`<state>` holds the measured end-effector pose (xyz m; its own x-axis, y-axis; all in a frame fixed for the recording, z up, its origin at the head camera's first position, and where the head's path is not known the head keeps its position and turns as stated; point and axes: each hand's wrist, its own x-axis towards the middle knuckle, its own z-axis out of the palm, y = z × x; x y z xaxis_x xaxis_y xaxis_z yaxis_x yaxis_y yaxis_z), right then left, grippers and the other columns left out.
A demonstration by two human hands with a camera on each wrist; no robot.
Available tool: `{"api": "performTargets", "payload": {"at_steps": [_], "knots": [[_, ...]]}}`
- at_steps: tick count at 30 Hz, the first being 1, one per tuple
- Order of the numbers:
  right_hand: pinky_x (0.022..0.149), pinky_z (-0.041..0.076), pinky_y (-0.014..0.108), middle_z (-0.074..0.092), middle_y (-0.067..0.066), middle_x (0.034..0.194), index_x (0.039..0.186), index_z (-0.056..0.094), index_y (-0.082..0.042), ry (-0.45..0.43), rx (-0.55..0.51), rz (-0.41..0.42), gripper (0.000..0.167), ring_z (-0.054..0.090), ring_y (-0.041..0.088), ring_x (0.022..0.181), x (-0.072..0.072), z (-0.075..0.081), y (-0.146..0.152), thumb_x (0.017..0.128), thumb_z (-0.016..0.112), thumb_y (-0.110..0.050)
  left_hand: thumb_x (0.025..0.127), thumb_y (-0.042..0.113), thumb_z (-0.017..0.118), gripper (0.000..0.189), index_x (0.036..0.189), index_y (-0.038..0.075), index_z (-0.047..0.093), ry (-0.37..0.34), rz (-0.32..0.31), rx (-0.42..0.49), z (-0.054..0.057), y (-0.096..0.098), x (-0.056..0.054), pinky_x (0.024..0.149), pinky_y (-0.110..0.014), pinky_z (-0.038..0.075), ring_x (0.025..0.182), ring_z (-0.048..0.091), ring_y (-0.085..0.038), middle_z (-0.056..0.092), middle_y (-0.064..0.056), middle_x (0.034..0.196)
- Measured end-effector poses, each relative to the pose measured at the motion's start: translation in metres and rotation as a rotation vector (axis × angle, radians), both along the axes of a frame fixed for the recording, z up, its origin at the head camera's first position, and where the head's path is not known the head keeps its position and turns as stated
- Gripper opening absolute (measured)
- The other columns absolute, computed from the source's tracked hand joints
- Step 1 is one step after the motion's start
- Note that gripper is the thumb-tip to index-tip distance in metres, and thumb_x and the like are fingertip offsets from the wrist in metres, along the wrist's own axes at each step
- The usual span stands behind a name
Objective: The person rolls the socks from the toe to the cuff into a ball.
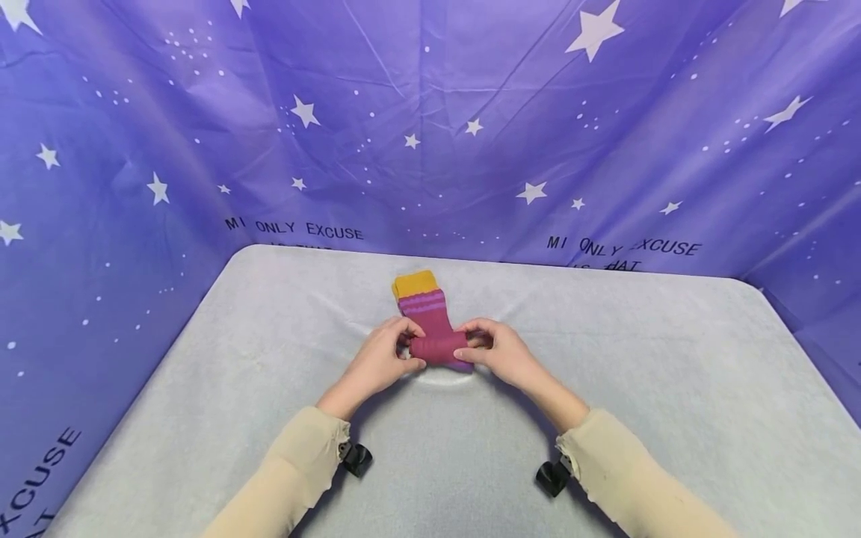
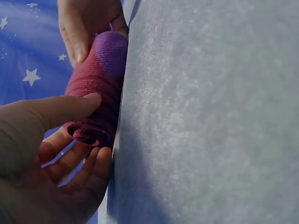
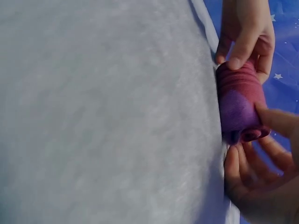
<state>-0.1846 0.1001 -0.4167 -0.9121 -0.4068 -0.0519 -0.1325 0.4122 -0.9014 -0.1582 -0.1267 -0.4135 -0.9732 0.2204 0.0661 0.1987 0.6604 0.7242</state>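
Observation:
A maroon pair of socks point(image 1: 429, 321) lies on the table, its near part rolled into a thick bundle. Its far end stays flat, with purple stripes and a mustard-yellow cuff. My left hand point(image 1: 391, 350) grips the roll's left end, thumb on the near side and fingers at the far side. At the right end, my right hand point(image 1: 496, 349) holds the roll the same way. In the left wrist view, the rolled socks point(image 2: 96, 88) show a purple patch and coiled layers at the end. The right wrist view shows the roll point(image 3: 240, 100) between both hands.
A pale grey cloth covers the table point(image 1: 269, 388), which has rounded far corners. Behind it hangs a purple curtain point(image 1: 430, 112) with white stars and printed words. A small black camera point(image 1: 356, 459) is strapped at the left wrist, another point(image 1: 553, 477) at the right.

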Motion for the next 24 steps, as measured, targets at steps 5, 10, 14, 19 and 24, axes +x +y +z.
{"api": "performTargets", "payload": {"at_steps": [5, 10, 14, 19, 24], "knots": [[0.084, 0.059, 0.031, 0.065, 0.021, 0.117, 0.122, 0.059, 0.0, 0.142, 0.012, 0.113, 0.051, 0.066, 0.028, 0.099, 0.006, -0.002, 0.0, 0.076, 0.08, 0.005, 0.076, 0.007, 0.082, 0.026, 0.098, 0.013, 0.07, -0.028, 0.044, 0.044, 0.0, -0.002, -0.003, 0.082, -0.032, 0.056, 0.087, 0.067, -0.014, 0.073, -0.001, 0.093], [0.081, 0.059, 0.028, 0.071, 0.016, 0.104, 0.116, 0.064, -0.002, 0.194, 0.067, 0.08, 0.039, 0.068, 0.022, 0.09, 0.009, 0.003, -0.004, 0.079, 0.077, 0.003, 0.078, 0.011, 0.081, 0.023, 0.099, 0.012, 0.071, -0.096, 0.052, 0.108, 0.002, -0.009, -0.004, 0.077, -0.027, 0.055, 0.082, 0.066, -0.011, 0.073, -0.003, 0.091], [0.078, 0.058, 0.024, 0.072, 0.016, 0.101, 0.117, 0.066, -0.001, 0.134, 0.039, 0.064, 0.037, 0.068, 0.02, 0.089, 0.012, 0.008, -0.005, 0.082, 0.076, -0.002, 0.08, 0.015, 0.08, 0.029, 0.106, 0.006, 0.072, -0.19, 0.048, 0.196, 0.002, -0.018, -0.004, 0.07, -0.025, 0.055, 0.078, 0.064, -0.01, 0.073, -0.01, 0.094], [0.076, 0.056, 0.022, 0.072, 0.018, 0.101, 0.12, 0.063, -0.002, 0.068, -0.011, 0.05, 0.037, 0.068, 0.017, 0.089, 0.013, 0.009, -0.007, 0.086, 0.075, -0.007, 0.083, 0.017, 0.079, 0.034, 0.112, 0.0, 0.071, -0.283, 0.063, 0.271, 0.001, -0.028, -0.003, 0.066, -0.025, 0.057, 0.074, 0.064, -0.007, 0.075, -0.015, 0.098], [0.064, 0.051, 0.019, 0.073, 0.02, 0.095, 0.121, 0.059, 0.003, -0.042, -0.053, 0.026, 0.038, 0.063, 0.006, 0.075, 0.011, 0.006, -0.01, 0.088, 0.073, -0.008, 0.085, 0.015, 0.077, 0.032, 0.11, -0.004, 0.07, -0.288, 0.077, 0.29, -0.002, -0.03, -0.002, 0.063, -0.026, 0.056, 0.065, 0.062, -0.006, 0.076, -0.016, 0.093]]}}
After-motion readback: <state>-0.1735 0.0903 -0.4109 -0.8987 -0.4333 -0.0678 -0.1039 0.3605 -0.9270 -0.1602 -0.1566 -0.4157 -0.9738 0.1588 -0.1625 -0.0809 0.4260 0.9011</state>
